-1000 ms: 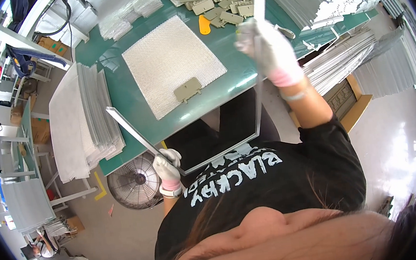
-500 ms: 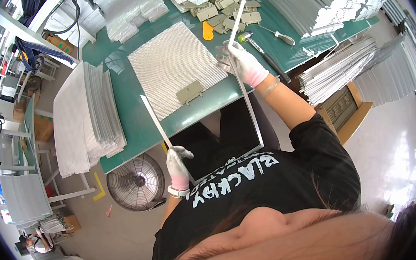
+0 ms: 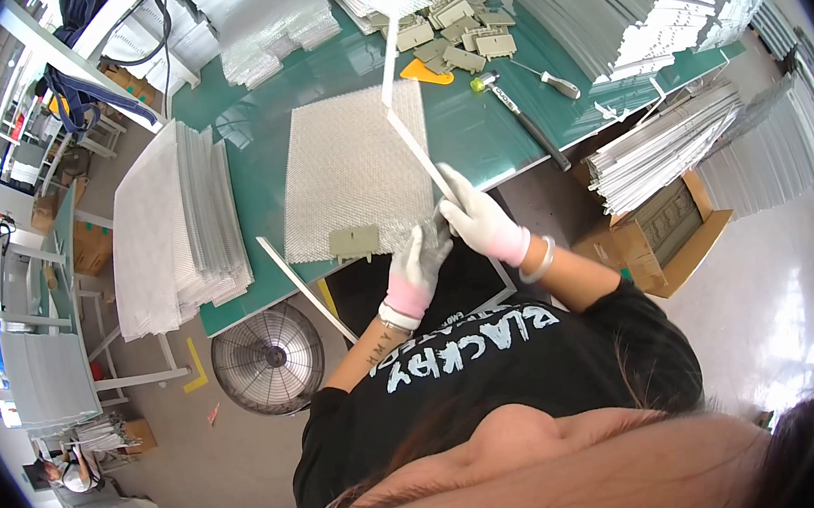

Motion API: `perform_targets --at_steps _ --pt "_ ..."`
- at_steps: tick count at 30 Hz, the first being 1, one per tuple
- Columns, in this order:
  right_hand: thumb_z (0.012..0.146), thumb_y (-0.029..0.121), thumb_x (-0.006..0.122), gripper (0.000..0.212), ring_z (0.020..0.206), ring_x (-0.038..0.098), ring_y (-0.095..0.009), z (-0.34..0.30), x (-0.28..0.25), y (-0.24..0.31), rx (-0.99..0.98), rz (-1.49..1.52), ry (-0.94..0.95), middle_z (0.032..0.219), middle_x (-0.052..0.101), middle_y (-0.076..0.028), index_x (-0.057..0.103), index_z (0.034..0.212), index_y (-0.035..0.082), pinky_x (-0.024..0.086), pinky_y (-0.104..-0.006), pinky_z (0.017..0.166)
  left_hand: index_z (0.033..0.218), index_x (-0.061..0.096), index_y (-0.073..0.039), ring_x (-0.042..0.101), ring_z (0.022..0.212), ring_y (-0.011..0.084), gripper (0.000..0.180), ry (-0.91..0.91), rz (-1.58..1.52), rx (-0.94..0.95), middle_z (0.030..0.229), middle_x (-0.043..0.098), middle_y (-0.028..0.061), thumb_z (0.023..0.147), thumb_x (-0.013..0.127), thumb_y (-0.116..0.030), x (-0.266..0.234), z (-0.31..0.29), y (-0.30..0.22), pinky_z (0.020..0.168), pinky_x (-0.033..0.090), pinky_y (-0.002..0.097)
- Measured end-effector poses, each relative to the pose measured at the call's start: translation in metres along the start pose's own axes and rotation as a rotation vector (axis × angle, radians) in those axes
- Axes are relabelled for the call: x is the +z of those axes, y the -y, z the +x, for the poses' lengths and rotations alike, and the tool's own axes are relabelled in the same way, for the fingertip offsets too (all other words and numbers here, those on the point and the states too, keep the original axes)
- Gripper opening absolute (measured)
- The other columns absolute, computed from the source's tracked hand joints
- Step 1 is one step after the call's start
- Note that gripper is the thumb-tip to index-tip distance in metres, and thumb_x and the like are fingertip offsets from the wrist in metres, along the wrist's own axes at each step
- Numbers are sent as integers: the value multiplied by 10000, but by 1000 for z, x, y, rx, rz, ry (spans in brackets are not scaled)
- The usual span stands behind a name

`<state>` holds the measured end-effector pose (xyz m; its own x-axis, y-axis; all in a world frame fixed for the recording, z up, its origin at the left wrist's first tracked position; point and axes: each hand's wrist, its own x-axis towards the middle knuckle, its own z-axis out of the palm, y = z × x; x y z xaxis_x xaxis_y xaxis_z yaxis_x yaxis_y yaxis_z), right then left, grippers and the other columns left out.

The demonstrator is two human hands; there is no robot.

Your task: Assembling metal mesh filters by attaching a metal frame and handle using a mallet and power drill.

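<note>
A jointed white frame strip (image 3: 420, 153) runs from the far side of the table, bends above the mesh, and comes down toward my body. My right hand (image 3: 484, 221), in a white and pink glove, is closed around it by the table's near edge. My left hand (image 3: 415, 275), gloved alike, pinches the near right corner of a silver mesh sheet (image 3: 354, 166); its fingertips are partly hidden. A beige-grey clip plate (image 3: 354, 242) with small tabs lies on the mesh's near edge. Left of my left hand, the strip's other end (image 3: 294, 280) sticks up over the table edge.
Mesh stacks (image 3: 164, 228) stand on the green table's left, others (image 3: 588, 1) at far right. Beyond the mesh lie several clip plates (image 3: 459, 33), a yellow scraper (image 3: 427, 74), a hammer (image 3: 527, 125) and a screwdriver (image 3: 559, 85). A floor fan (image 3: 268, 360) and open carton (image 3: 670, 234) flank me.
Both hands have come together near the mesh's corner, the left moving right and the right moving nearer. The strip has folded inward at its far part. The mesh has turned and slid nearer; the scraper has turned.
</note>
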<state>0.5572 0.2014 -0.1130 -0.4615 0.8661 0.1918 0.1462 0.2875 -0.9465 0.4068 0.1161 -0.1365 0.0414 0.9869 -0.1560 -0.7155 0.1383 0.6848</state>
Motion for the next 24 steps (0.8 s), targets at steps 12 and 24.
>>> perform_targets --at_steps 12,24 --pt "1046 110 374 563 521 381 -69 4 9 -2 333 920 141 804 538 -38 191 1578 129 412 -238 523 1170 542 1 554 1037 255 304 -69 -257 215 1104 578 148 1053 468 -270 7 128 -52 958 458 412" --pt "1027 121 429 561 471 504 -95 39 -6 9 286 388 186 782 592 -71 249 1556 80 477 -252 474 1162 591 -13 604 949 193 245 -41 -1 311 1057 625 75 1015 568 -207 -20 150 -35 867 509 344"
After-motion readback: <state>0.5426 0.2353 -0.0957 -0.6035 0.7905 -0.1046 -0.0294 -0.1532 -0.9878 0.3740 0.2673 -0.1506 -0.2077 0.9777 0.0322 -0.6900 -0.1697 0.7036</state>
